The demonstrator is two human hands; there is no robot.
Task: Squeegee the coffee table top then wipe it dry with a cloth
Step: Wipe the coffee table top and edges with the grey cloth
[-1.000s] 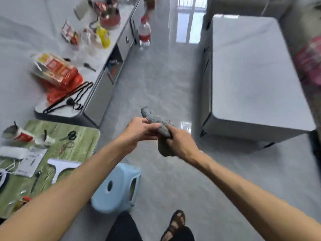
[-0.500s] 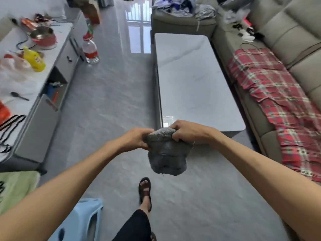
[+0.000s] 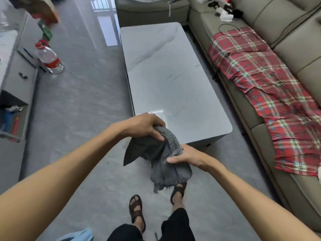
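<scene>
A grey cloth [image 3: 165,162] hangs in the air between both my hands, just in front of the near end of the long grey coffee table [image 3: 173,75]. My left hand [image 3: 147,126] grips the cloth's upper fold from above, fingers curled over it. My right hand [image 3: 186,154] pinches the cloth lower down on its right side, thumb on top. The lower part of the cloth dangles over my right foot. The table top shows faint streaks and a glossy patch at its near left corner. No squeegee is in view.
A beige sofa [image 3: 286,54] with a red plaid blanket [image 3: 271,94] runs along the table's right side. A water bottle [image 3: 49,58] stands on the floor left, beside a grey cabinet [image 3: 15,75]. A blue stool [image 3: 76,236] sits at the bottom edge. My sandalled feet [image 3: 137,208] are on the floor.
I have turned and stepped toward the coffee table's near end. Both hands have shifted on the cloth, the left now above the right, and the cloth hangs more unfolded.
</scene>
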